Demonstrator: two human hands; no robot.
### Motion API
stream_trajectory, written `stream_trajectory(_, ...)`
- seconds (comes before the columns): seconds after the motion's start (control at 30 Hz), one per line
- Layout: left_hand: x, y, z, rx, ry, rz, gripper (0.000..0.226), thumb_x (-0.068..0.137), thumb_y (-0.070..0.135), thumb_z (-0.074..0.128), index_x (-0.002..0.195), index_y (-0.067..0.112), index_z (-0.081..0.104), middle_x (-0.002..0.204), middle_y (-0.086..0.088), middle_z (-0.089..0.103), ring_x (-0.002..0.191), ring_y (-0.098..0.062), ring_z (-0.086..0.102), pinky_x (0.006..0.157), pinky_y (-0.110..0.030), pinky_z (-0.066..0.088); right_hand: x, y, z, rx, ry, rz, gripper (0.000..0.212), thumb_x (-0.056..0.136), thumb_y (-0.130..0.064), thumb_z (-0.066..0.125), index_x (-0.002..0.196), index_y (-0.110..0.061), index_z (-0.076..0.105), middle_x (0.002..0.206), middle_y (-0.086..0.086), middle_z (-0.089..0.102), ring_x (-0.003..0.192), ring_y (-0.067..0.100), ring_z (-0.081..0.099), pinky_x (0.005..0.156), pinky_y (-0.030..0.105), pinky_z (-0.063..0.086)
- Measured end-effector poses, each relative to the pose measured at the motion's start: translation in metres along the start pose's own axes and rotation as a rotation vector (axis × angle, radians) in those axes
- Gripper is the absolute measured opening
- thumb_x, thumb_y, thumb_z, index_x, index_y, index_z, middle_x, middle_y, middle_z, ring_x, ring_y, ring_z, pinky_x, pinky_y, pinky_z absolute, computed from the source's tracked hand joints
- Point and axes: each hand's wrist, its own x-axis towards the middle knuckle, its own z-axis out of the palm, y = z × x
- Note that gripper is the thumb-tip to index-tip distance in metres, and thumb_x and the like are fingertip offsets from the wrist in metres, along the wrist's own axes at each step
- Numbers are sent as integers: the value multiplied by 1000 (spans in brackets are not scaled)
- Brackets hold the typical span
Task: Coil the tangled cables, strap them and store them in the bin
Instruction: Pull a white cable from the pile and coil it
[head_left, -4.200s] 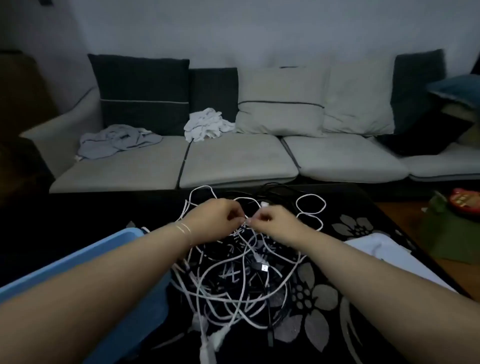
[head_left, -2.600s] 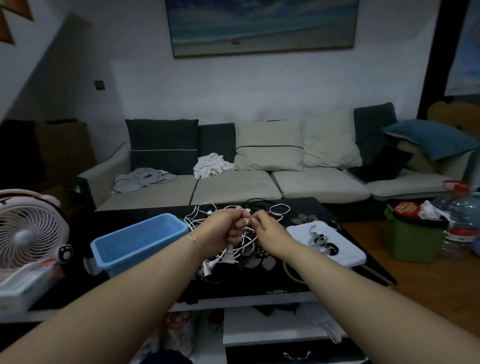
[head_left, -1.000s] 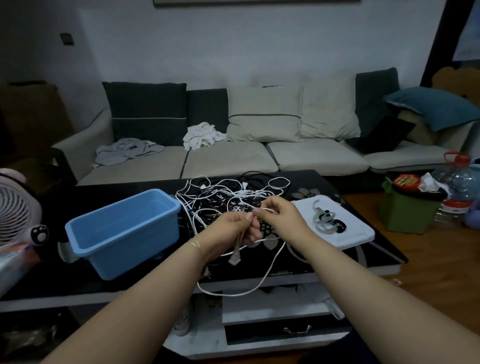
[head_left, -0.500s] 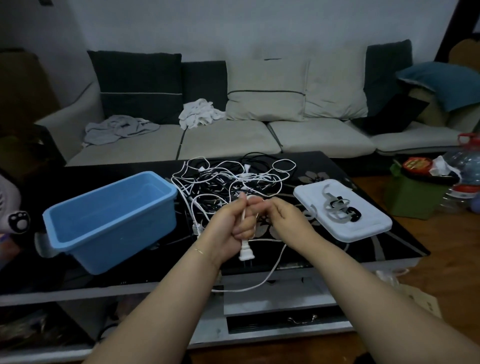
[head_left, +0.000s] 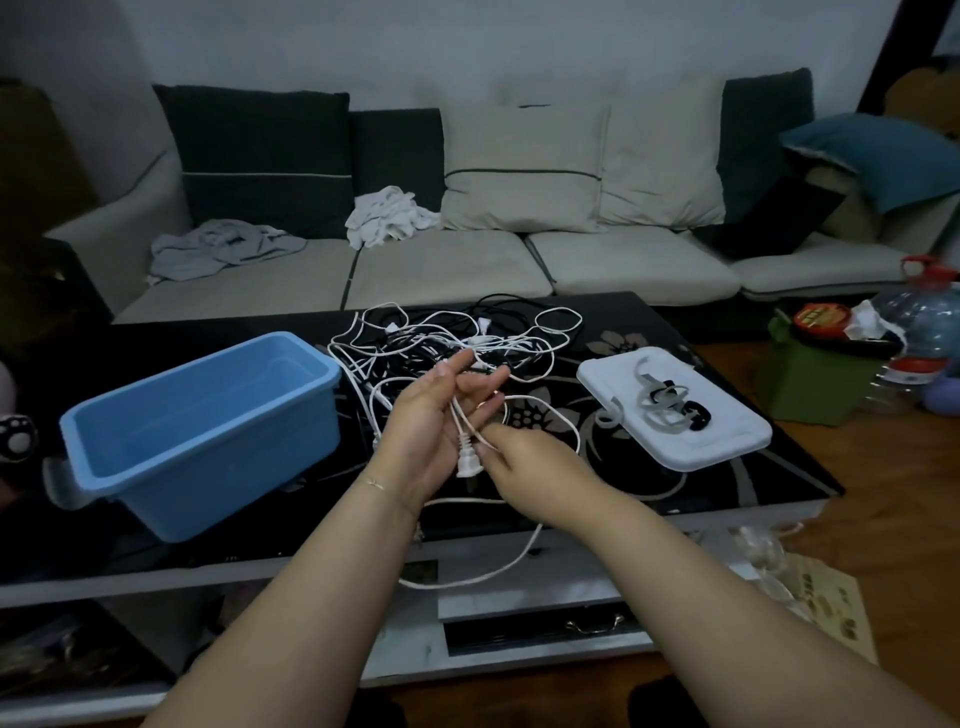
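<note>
A tangle of white and black cables (head_left: 457, 338) lies on the black floral coffee table (head_left: 727, 467). My left hand (head_left: 436, 421) is held palm up over the table's front, fingers straight, with a white cable lying across them and its plug (head_left: 467, 465) hanging at the palm. My right hand (head_left: 524, 467) pinches that same white cable just below the left fingers. A long loop of the cable (head_left: 498, 561) hangs down past the table edge. The blue bin (head_left: 202, 431) stands to the left, nothing in it.
A white lid (head_left: 675, 421) to the right carries several grey and black straps (head_left: 665, 405). Behind the table is a sofa (head_left: 447, 260) with cushions and clothes. A green container (head_left: 810, 374) and a water bottle (head_left: 924, 322) stand on the floor at right.
My left hand has opened from a fist round the cable to straight fingers. My right hand has slid down the cable toward the plug. The camera has tilted slightly.
</note>
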Motion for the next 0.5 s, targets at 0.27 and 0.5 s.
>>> stream_trajectory(0.27, -1, 4, -10, 706, -13, 198, 35, 104, 20, 34, 138, 15, 44, 112, 3, 65, 77, -5, 70, 72, -18, 55, -6, -9, -9, -23, 3, -64, 18, 96, -44, 43, 89, -30, 53, 88, 1, 66, 87, 26, 60, 70, 38, 47)
stream_trajectory(0.5, -8, 6, -15, 1018, -89, 145, 33, 104, 21, 35, 99, 11, 66, 58, 0, 56, 43, -7, 45, 45, -19, 36, -3, -12, -26, 795, -50, 14, 25, 101, -19, 45, 78, -15, 55, 54, -6, 45, 41, 4, 40, 46, 27, 49)
